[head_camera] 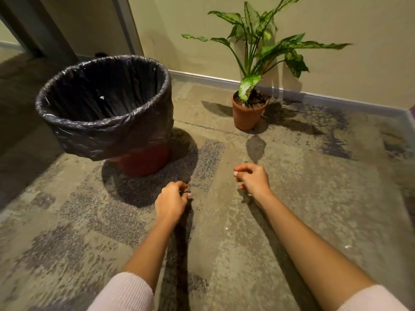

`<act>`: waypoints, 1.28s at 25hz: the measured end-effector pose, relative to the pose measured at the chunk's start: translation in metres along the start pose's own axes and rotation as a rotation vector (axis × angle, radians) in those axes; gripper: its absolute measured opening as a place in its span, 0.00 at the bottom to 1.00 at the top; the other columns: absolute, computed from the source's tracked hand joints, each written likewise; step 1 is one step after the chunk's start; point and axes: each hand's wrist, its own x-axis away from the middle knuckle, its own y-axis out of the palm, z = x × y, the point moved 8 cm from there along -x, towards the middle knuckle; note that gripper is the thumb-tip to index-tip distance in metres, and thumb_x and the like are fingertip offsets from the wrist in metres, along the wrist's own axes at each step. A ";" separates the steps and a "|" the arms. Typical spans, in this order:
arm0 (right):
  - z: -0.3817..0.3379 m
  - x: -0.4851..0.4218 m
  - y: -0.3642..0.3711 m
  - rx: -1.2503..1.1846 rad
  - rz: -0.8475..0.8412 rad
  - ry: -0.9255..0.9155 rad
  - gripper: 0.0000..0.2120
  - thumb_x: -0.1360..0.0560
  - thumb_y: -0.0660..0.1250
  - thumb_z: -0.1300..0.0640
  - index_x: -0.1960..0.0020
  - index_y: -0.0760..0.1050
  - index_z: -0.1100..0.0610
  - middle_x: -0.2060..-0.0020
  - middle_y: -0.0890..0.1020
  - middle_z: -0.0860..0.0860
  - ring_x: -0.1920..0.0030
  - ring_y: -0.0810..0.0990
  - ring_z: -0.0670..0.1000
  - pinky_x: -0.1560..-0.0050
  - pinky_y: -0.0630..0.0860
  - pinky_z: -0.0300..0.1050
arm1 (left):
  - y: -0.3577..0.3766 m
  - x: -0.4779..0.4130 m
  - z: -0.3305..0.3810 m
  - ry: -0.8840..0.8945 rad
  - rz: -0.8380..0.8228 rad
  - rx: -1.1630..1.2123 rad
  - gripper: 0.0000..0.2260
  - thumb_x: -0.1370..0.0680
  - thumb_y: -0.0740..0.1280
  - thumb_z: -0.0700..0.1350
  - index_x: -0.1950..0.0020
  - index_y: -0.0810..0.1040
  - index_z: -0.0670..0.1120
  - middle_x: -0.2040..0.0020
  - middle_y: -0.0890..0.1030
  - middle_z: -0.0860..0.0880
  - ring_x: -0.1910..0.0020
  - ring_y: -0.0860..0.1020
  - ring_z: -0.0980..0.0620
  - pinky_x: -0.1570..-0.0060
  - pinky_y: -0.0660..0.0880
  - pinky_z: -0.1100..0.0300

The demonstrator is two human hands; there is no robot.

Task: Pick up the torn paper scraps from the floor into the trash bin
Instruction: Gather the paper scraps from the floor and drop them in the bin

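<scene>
Red bin [143, 161], black liner [107, 131]; mottled grey-beige carpet [292, 187]; terracotta pot [246, 117].

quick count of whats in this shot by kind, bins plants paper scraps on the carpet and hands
trash bins: 1
potted plants: 1
paper scraps on the carpet: 2 (small white bits and)
hands: 2 (left hand, right hand)
total: 6
A white fleck inside the bin is too small to identify.

A mottled grey-beige carpet [280, 198] covers the floor. Pale walls [336, 23] with a grey skirting board [314, 95] meet in a corner. A potted plant [248, 108] stands against the wall, casting shadows.
</scene>
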 end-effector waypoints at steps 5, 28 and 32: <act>0.052 -0.003 -0.012 0.171 0.042 0.017 0.07 0.27 0.70 0.63 0.62 0.78 0.53 0.69 0.81 0.53 0.73 0.75 0.50 0.72 0.75 0.42 | 0.020 -0.002 -0.019 -0.051 0.025 -0.023 0.10 0.24 0.70 0.48 0.43 0.82 0.52 0.44 0.79 0.50 0.47 0.81 0.48 0.50 0.79 0.53; 0.051 0.012 0.014 1.027 -0.110 -0.325 0.20 0.26 0.64 0.68 0.35 0.68 0.63 0.35 0.70 0.58 0.33 0.67 0.57 0.35 0.71 0.50 | 0.057 0.073 0.023 0.332 -0.004 -0.012 0.09 0.25 0.67 0.59 0.54 0.82 0.57 0.52 0.77 0.60 0.48 0.72 0.58 0.45 0.63 0.54; 0.049 0.016 -0.001 0.881 -0.083 -0.289 0.09 0.23 0.60 0.65 0.44 0.71 0.60 0.43 0.73 0.56 0.42 0.71 0.55 0.45 0.69 0.46 | 0.069 0.092 0.045 0.408 -0.054 0.003 0.10 0.27 0.67 0.62 0.53 0.83 0.58 0.54 0.80 0.61 0.48 0.73 0.60 0.45 0.58 0.57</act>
